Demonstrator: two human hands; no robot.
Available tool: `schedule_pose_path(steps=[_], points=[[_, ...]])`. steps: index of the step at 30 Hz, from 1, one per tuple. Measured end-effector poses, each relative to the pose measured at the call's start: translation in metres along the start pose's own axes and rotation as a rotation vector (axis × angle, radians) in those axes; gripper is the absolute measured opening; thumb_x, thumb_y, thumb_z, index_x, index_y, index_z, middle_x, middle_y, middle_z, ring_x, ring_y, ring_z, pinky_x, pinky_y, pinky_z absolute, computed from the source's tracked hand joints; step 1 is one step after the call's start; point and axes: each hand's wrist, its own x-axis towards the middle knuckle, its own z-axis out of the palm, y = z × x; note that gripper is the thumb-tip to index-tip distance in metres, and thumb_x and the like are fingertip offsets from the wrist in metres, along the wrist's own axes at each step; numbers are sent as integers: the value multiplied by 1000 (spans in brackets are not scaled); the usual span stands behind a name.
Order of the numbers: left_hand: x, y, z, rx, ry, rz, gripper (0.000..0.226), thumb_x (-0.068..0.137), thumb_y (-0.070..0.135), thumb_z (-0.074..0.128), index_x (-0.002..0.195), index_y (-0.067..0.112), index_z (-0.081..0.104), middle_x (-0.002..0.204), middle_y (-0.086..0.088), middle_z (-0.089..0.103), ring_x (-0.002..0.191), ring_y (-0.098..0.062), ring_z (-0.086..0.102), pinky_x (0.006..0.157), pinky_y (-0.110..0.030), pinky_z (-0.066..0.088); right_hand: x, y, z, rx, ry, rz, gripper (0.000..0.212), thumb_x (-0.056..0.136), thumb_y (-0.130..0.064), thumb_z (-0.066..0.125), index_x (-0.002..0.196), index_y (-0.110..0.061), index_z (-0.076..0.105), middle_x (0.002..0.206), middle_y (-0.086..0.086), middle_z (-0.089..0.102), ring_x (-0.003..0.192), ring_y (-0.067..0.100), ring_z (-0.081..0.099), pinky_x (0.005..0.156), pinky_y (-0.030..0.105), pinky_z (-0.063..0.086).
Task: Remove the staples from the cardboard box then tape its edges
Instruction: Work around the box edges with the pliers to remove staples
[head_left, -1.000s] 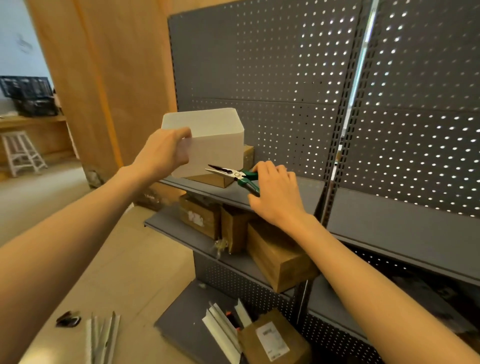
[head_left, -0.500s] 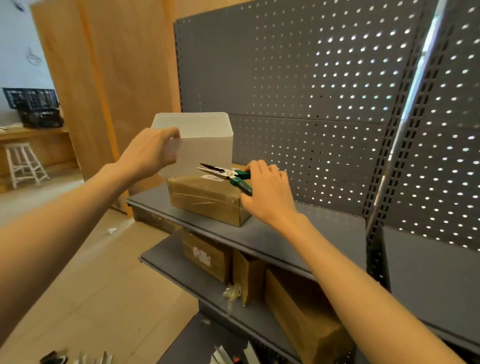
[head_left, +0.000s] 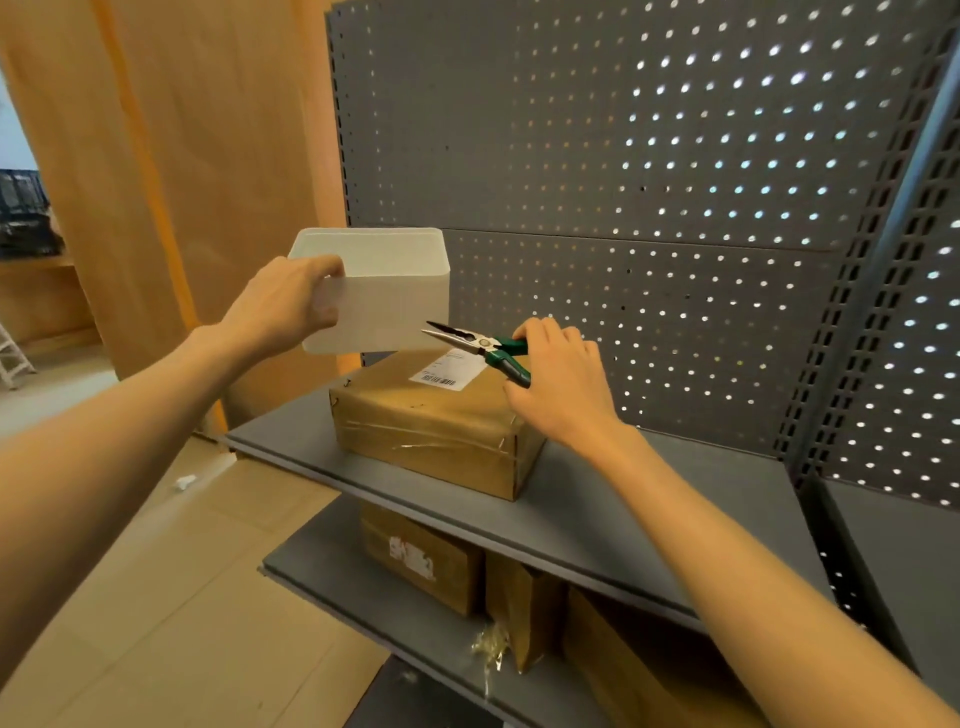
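Note:
A brown cardboard box (head_left: 431, 421) with a white shipping label and clear tape on its front sits on the upper grey shelf (head_left: 597, 499). My right hand (head_left: 563, 387) grips green-handled needle-nose pliers (head_left: 480, 347), jaws pointing left just above the box's top. My left hand (head_left: 283, 306) holds a white plastic bin (head_left: 392, 291) by its left wall, lifted in the air above and behind the box's left end. Small metal staples show near the box's top left corner.
A dark pegboard (head_left: 623, 156) backs the shelving. On the lower shelf (head_left: 363, 603) stand several more cardboard boxes (head_left: 421, 556). A wooden partition (head_left: 171, 156) rises at the left, with tan floor (head_left: 156, 597) below.
My view has risen and closed in on the upper shelf, so the box fills more of the frame. Both hands keep their grips and sit nearer the box.

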Motion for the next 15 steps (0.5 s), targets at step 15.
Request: schedule_pose_path(steps=[15], points=[[76,-128,54,-78,-81,177,29,75,3,69,101,7,56,95,-23,62,81,-37,55,66,-40,45,59,-54,52,-73,47,248,40,82,-31,59,116,-16,45,117,3,53,104,24,46,87,36,35]])
